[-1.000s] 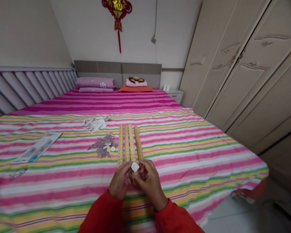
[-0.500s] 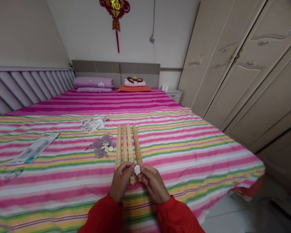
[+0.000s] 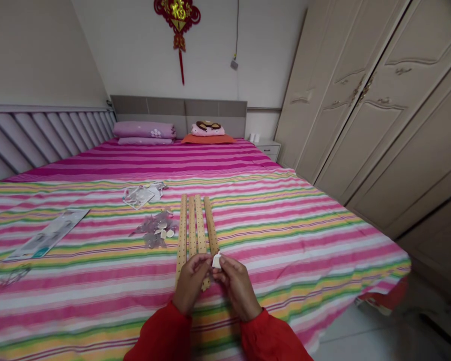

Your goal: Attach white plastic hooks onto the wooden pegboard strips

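Several perforated wooden strips [image 3: 195,225] lie side by side on the striped bedspread [image 3: 97,281], pointing away from me. My left hand [image 3: 190,286] and my right hand [image 3: 238,286] meet over their near ends. A small white piece [image 3: 216,260] is pinched in the fingertips of my right hand, and the closed fingers of my left hand touch it from the left. Both sleeves are red.
A heap of small grey and white pieces [image 3: 157,230] lies left of the strips, with torn clear packets [image 3: 141,194] beyond it and a printed card [image 3: 45,236] farther left. Pillows [image 3: 145,131] sit at the headboard. A wardrobe [image 3: 379,110] fills the right side.
The white piece has turned from flat-on to nearly edge-on between my fingertips, and both hands have drifted slightly right and lower in view.
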A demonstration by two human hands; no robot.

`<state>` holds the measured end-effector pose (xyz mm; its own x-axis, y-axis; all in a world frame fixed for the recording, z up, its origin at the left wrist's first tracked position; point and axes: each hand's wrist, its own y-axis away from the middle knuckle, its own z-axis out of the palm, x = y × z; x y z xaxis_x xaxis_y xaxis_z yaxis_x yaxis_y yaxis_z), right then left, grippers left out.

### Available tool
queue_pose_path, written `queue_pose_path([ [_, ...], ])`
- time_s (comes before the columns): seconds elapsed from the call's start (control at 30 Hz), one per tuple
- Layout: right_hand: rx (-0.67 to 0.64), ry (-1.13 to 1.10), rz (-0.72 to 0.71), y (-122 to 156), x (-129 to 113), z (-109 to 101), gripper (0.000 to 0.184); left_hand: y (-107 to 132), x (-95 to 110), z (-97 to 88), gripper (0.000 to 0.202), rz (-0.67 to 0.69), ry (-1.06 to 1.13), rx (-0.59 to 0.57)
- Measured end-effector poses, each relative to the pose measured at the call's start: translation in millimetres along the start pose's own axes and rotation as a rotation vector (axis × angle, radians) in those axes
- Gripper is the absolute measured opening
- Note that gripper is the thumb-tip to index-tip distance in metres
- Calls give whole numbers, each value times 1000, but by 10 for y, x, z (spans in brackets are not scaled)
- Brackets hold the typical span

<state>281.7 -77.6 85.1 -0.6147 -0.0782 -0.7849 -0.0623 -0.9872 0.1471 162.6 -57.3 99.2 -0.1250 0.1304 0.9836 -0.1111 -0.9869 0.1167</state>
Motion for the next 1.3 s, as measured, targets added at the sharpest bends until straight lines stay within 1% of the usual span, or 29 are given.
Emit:
queue_pose_path([
  [0.13,2,212,-127,23,11,18,31,36,-3,36,45,4,-8,-58],
  [0.23,-65,323,-238,60,-22,29,26,59,1,66,47,37,-19,-65],
  [0.33,-119,382,-287,74,-60,11,26,63,-30,69,48,44,0,-84],
  [0.4,-103,399,-294,63,-69,-12,25,59,-61,59,51,41,22,-104],
  [0.53,-65,363,-230,23,-42,-44,28,61,-65,39,56,26,35,-147],
  [0.6,-57,333,-195,5,-20,-46,32,63,-32,34,53,12,-12,-158],
  [0.7,-30,318,-174,-20,10,-42,32,46,19,29,47,48,-113,-157],
  [0.77,-4,333,-181,-31,22,-43,29,22,38,19,44,68,-145,-149],
  [0.83,56,364,-211,-31,18,-52,30,-5,51,-2,43,64,-157,-132],
  [0.93,131,369,-261,-17,-28,-75,44,-35,83,-49,42,29,-194,-131],
  [0.97,135,363,-275,-13,-50,-84,46,-43,99,-63,42,13,-212,-152],
  [1.03,106,361,-274,-17,-90,-102,39,-64,137,-81,40,-8,-246,-218],
  [1.1,57,348,-212,-37,-112,-118,30,-103,176,-83,38,-7,-270,-277],
  [1.2,5,287,-63,-84,-118,-131,32,-208,222,-62,34,27,-300,-311],
  [1.3,24,248,-19,-131,-137,-127,33,-346,227,-27,31,50,-342,-324],
])
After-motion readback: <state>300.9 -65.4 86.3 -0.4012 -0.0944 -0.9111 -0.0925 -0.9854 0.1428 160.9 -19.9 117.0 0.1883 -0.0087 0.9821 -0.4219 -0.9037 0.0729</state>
